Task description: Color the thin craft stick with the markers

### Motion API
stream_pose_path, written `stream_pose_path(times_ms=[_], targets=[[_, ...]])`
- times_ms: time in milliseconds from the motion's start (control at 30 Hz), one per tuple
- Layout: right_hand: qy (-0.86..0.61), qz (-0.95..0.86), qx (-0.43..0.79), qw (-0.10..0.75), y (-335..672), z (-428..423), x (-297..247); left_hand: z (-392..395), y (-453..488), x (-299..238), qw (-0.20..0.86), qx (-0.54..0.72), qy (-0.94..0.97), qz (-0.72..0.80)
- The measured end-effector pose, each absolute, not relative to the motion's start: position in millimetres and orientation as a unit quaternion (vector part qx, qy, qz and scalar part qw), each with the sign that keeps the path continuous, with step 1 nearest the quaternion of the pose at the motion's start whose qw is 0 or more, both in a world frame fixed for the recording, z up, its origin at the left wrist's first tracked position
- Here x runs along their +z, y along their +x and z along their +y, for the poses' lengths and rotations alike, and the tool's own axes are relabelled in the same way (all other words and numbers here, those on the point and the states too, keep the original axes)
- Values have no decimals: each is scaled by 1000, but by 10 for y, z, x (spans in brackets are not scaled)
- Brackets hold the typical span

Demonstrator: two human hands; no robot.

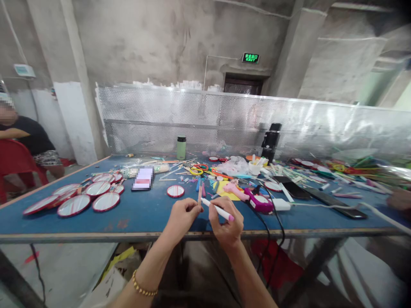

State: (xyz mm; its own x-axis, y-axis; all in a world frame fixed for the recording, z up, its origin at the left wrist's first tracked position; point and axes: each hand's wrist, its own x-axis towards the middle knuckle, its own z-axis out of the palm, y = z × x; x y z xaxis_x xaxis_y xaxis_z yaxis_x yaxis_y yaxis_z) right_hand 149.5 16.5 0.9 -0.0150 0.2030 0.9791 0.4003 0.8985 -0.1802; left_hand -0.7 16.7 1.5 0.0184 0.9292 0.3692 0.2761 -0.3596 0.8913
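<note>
Rough grey wall (144,42), green exit sign (251,58), red chair (16,158), blue-topped table (138,220)

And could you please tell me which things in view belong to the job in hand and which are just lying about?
In use:
thin stick, held in the left hand
white marker, held in the right hand

Apparently just lying about:
green bottle
lit phone
purple device
red-rimmed discs, untouched at the left

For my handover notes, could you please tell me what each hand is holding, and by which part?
The left hand pinches a thin flat stick near its lower end; the right hand grips a white marker with a pink end by its barrel.
</note>
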Motion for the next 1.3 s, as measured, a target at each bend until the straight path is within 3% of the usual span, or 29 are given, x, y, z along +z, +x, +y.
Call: stream_pose_path(times_ms=[1300], targets=[[-233, -712, -79, 658, 1496, 187, 2, 148, -1, 36, 314, 523, 641, 465]])
